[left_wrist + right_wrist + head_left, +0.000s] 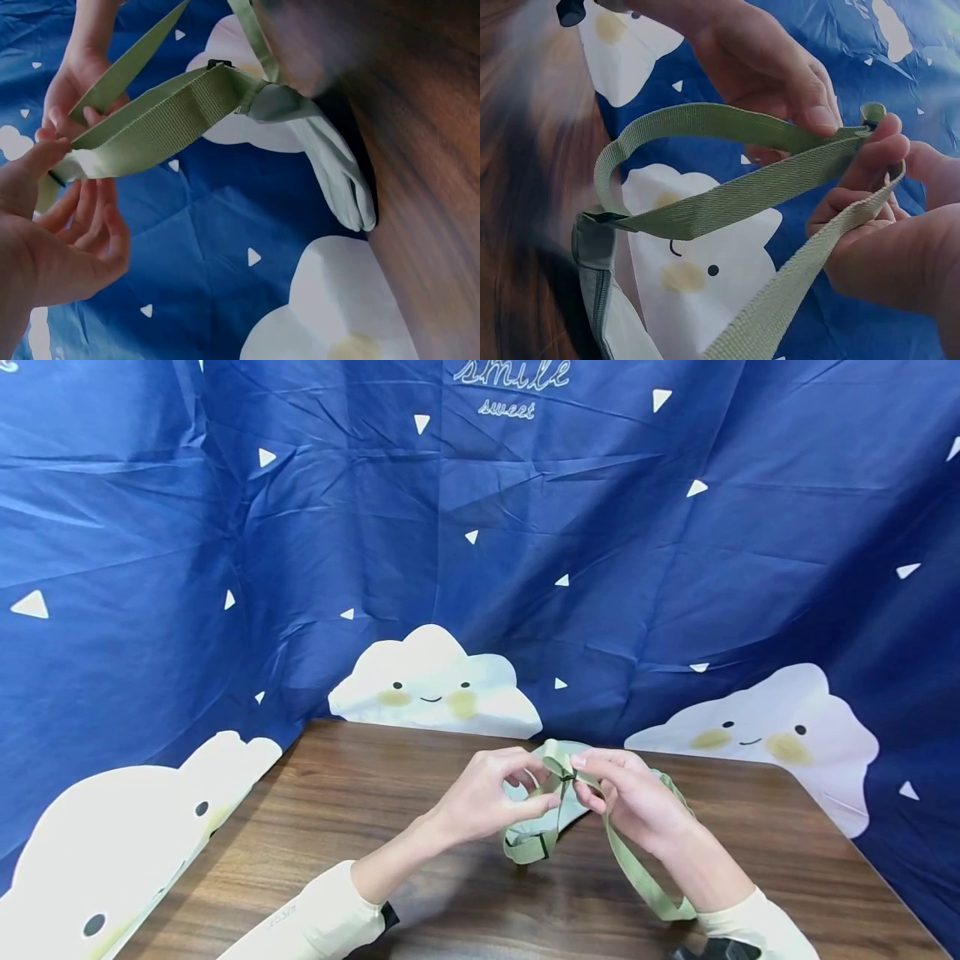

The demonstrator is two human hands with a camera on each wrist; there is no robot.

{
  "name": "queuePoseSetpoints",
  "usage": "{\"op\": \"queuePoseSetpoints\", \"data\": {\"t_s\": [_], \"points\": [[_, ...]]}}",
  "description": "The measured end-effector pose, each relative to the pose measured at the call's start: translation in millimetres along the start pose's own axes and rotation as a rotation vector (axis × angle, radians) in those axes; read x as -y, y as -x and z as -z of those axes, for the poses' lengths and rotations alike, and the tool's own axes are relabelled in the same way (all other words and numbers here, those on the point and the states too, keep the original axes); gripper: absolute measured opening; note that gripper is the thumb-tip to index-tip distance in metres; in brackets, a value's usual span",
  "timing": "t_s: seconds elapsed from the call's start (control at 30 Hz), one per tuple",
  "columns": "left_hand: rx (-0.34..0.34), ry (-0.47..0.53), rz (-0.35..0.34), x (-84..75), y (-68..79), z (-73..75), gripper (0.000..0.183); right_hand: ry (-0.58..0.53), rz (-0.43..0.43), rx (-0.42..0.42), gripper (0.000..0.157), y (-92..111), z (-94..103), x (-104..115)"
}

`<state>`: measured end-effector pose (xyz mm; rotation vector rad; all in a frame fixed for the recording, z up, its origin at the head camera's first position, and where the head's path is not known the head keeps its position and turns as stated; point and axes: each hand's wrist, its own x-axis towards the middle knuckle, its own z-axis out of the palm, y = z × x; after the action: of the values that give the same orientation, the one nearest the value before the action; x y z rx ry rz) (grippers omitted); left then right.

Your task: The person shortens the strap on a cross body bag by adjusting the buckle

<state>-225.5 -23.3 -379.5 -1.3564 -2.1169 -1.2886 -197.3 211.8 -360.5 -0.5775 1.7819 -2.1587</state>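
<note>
Blue curtain [300,527] behind wood table [360,785]. Left hand [487,793], right hand [637,797] both pinching green strap [757,191] near dark buckle [567,776] between them; pale pouch [573,812] just beyond those 2. Best kept flat, untwisted.

Indoors, homelike (cloud-print curtain [525,610], table [337,810])

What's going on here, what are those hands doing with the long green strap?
A person is fiddling with a long, light-green woven strap using both bare hands. The left hand and right hand pinch it close together, by a small black buckle. The strap is joined to a pale green fabric pouch. It's all happening at a brown wood-grain table, and part of the strap droops beside the right hand.
</note>
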Motion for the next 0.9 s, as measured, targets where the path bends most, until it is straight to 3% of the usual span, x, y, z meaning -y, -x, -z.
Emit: {"op": "queuePoseSetpoints", "data": {"t_s": [0.13, 0.27, 0.53, 0.63, 0.77, 0.9], "points": [[0.035, -0.004, -0.017, 0.2, -1.4, 0.7, 0.021, -0.119, 0.044, 0.022, 0.035, 5, 5.2, 5], [0.070, -0.074, -0.030, 1.6, -2.5, 1.3, 0.020, -0.224, 0.098, 0.056, 0.041, 8, 11.6, 11], [0.138, -0.176, -0.003, 3.5, -4.2, 3.8, 0.020, -0.266, 0.147, 0.046, 0.043, 11, 21.1, 15], [0.143, -0.182, 0.007, 3.5, -3.9, 6.0, 0.026, -0.252, 0.131, 0.009, 0.040, 8, 20.0, 13], [0.119, -0.138, 0.017, 2.4, -2.5, 6.2, 0.044, -0.137, 0.082, -0.060, 0.032, 3, 14.3, 9], [0.134, -0.072, 0.062, 2.5, 0.4, -3.0, 0.059, -0.065, 0.092, -0.064, 0.028, 2, 10.0, 6]]}}
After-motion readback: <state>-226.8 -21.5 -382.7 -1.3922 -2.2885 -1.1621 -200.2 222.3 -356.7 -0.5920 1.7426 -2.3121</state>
